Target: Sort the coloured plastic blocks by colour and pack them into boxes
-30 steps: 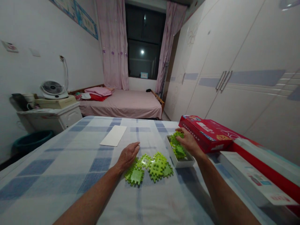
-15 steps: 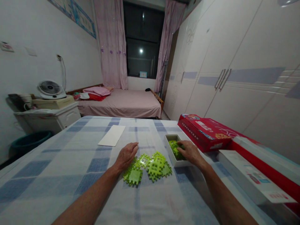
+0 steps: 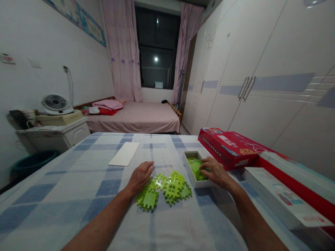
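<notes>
My right hand (image 3: 215,171) reaches over the right side of a small white box (image 3: 195,184), fingers bent and apart above the green interlocking plastic pieces (image 3: 194,166) inside. It is open, with no piece visibly gripped. My left hand (image 3: 141,175) rests on the tablecloth at the left of a loose heap of light-green pieces. Its fingers are curled together; whatever they may hold is hidden. In that heap, square toothed pieces (image 3: 149,200) lie flat and overlap, and some window-like pieces (image 3: 173,190) have cross-barred openings.
A flat white card or lid (image 3: 124,154) lies beyond my left hand. At the right stand a red box (image 3: 227,148) and a long white box (image 3: 284,198). The checked cloth (image 3: 110,139) covers the table; a bed (image 3: 146,115) stands past its far edge.
My right hand has drawn back slightly to the right and its fingers have spread, uncovering more green pieces in the box. My left hand stays in place. The view has shifted slightly.
</notes>
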A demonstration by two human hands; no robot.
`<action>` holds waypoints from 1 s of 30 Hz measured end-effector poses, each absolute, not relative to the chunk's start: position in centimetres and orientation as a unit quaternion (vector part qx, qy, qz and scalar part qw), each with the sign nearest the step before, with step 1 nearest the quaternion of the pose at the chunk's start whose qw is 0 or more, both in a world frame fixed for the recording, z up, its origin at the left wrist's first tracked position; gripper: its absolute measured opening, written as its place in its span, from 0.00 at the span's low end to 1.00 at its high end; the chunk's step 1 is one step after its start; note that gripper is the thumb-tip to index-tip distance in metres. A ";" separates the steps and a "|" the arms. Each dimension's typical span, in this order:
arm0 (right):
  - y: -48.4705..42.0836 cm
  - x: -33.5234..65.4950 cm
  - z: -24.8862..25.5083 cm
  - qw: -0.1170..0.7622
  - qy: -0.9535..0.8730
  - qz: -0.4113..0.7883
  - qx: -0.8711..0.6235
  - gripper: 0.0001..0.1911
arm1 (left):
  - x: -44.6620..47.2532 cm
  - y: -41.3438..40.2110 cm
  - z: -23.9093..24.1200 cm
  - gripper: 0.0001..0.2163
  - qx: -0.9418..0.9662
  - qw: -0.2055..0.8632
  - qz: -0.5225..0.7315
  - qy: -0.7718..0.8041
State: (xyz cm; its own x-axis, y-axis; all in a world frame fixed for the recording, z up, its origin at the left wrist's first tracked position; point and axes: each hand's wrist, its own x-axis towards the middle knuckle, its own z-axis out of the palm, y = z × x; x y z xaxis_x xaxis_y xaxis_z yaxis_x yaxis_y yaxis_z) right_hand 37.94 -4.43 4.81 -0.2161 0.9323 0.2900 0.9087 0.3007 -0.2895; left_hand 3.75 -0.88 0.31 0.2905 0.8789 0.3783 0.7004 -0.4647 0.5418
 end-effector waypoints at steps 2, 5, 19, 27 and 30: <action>-4.4 37.7 4.8 0.221 -0.782 0.016 -0.582 0.10 | 3.8 -0.9 0.3 0.20 0.793 0.137 0.323 0.498; -4.6 36.6 5.3 0.290 -0.771 -0.025 -0.567 0.11 | 3.8 -0.9 0.3 0.20 0.793 0.135 0.324 0.498; -9.8 24.4 2.3 0.142 -0.802 0.082 -0.575 0.45 | 3.8 -1.0 0.5 0.19 0.795 0.128 0.314 0.504; -9.4 25.2 2.2 0.177 -0.814 0.106 -0.543 0.38 | 3.7 -0.8 0.3 0.18 0.802 0.123 0.314 0.493; -9.5 25.1 1.9 0.173 -0.822 0.109 -0.531 0.36 | 3.7 -0.9 0.4 0.18 0.801 0.122 0.318 0.492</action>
